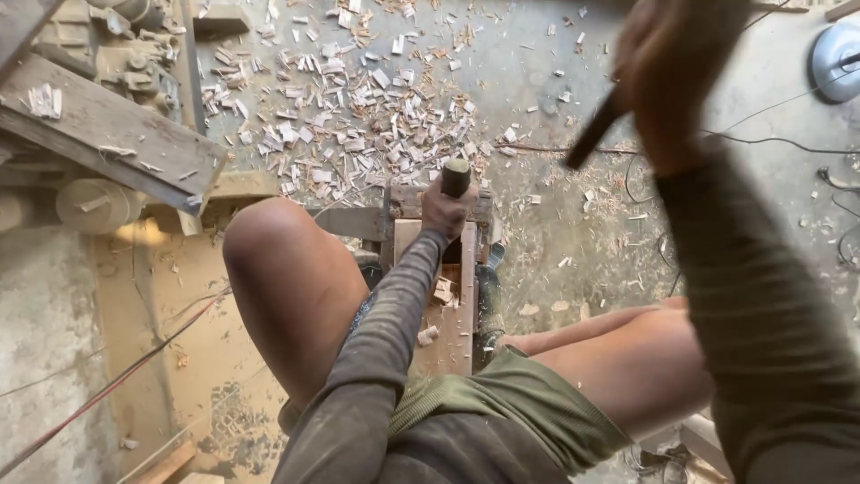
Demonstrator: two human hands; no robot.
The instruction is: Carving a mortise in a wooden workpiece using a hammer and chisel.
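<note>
A dark-handled chisel point(455, 177) is gripped in the left hand point(448, 211), whose fingers are wrapped fully around the handle just below its rounded top. The chisel is held upright against a pale wooden workpiece point(448, 314), a long block that lies on the floor between the person's bare knees and runs away from the body. A cut recess is seen in the block just below the left hand, with loose chips lying in it.

The right hand point(667, 67) is raised high, close to the camera and blurred. It is closed around a dark tool handle point(596, 130) that slants down to the left; the head of this tool is hidden behind the hand, so it is probably a mallet or hammer, though that cannot be confirmed.

The concrete floor point(555, 260) beyond the block is strewn with a thick scatter of pale wood chips point(349, 116) and sawdust. A weathered plank point(107, 125) is laid across machinery at the upper left. A round metal object point(838, 58) is seen at the upper right edge, and thin dark cables point(770, 139) are trailed over the floor near it. A red cord point(116, 381) is stretched across the lower left.
</note>
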